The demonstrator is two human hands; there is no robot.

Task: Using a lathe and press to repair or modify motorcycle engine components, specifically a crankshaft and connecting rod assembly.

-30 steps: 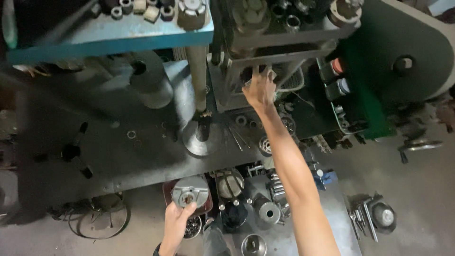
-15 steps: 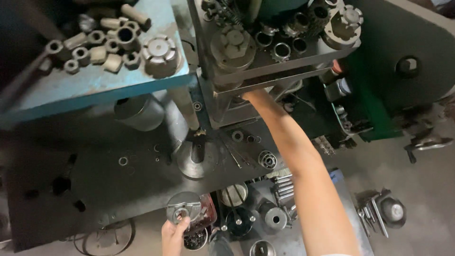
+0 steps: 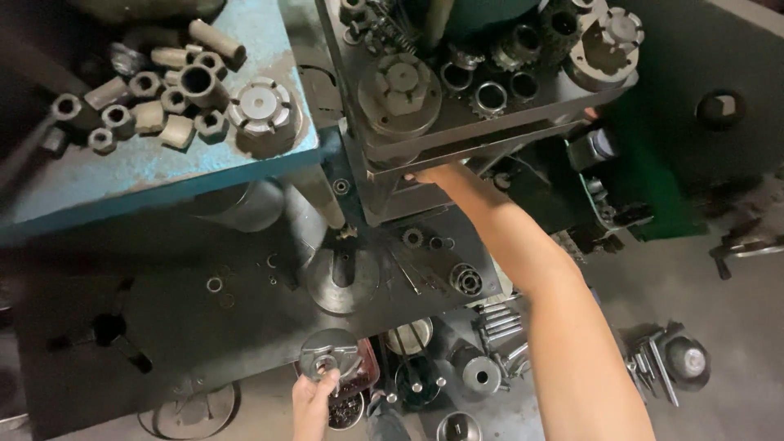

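My left hand (image 3: 312, 402) sits low at the bottom edge and grips a round grey metal disc part (image 3: 328, 354) by its centre hub. My right arm stretches up and away from me; my right hand (image 3: 426, 174) reaches under the dark machine shelf (image 3: 490, 122), with its fingers mostly hidden by the shelf's front lip. I cannot tell whether it holds anything. Below the shelf a dark steel work plate (image 3: 245, 310) carries a round flanged base (image 3: 341, 278) with a column rising from it.
A blue tabletop (image 3: 98, 171) at upper left holds several nuts, sleeves and a slotted round part (image 3: 263, 110). Gears and rings crowd the machine shelf. A bearing (image 3: 465, 278) lies on the plate. Metal cups and rods (image 3: 478, 371) sit on the floor, with a green machine body (image 3: 678, 163) at right.
The view has tilted and closed in, so the blue table and shelf fill more of the frame. My right hand moved from the machine's front face to beneath the shelf. My left hand keeps holding the disc.
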